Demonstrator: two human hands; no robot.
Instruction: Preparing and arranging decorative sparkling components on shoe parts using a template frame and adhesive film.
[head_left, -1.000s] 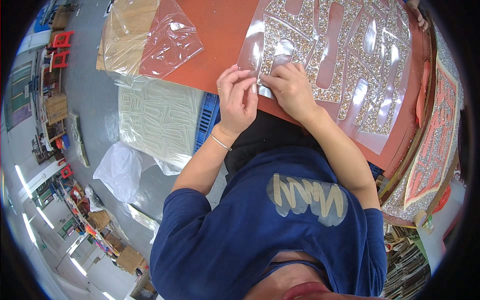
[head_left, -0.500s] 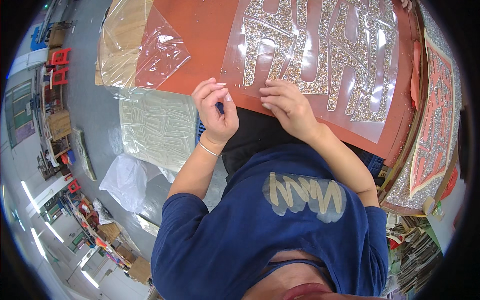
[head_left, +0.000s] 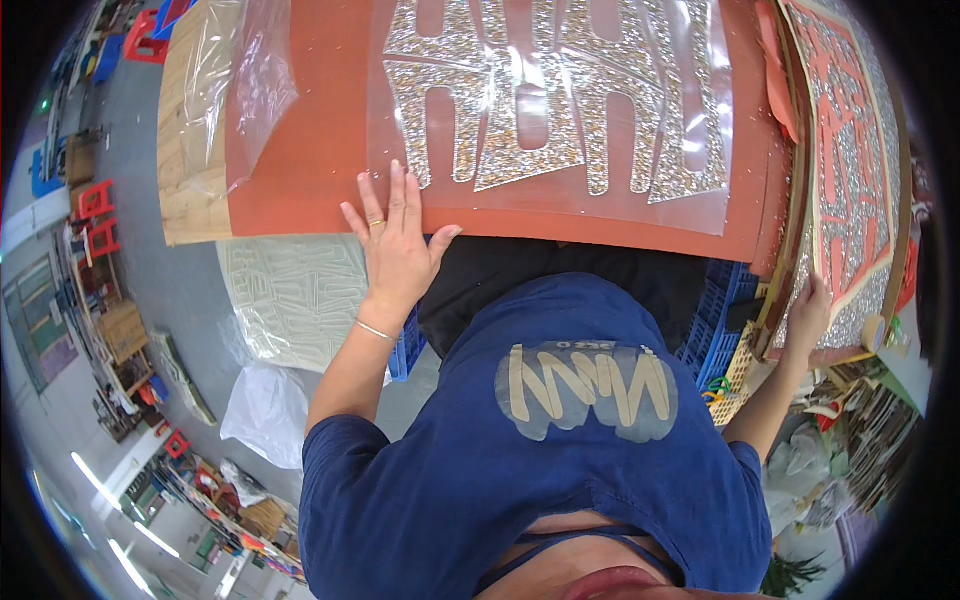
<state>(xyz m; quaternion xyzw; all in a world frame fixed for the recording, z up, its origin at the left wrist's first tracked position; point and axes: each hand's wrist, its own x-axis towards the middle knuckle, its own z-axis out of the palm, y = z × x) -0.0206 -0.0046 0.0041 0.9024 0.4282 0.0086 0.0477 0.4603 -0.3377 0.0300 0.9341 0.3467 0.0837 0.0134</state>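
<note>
A grey workshop floor spreads out below a wooden table (head_left: 190,170) covered by an orange-red sheet (head_left: 320,130). The left hand (head_left: 398,245) lies flat and wide open, palm down, on the near edge of that sheet, its fingertips touching the lower left corner of a clear film (head_left: 560,110) that carries large glittery gold cut-out shapes. A loose piece of crumpled clear plastic (head_left: 235,90) lies beyond the hand and to its left, well apart. The right hand (head_left: 808,318) reaches far out to the side, its fingers closed on the lower edge of a framed red-and-gold glitter panel (head_left: 850,170) standing on edge beside the table. A blue crate (head_left: 715,320) sits just inside that hand.
</note>
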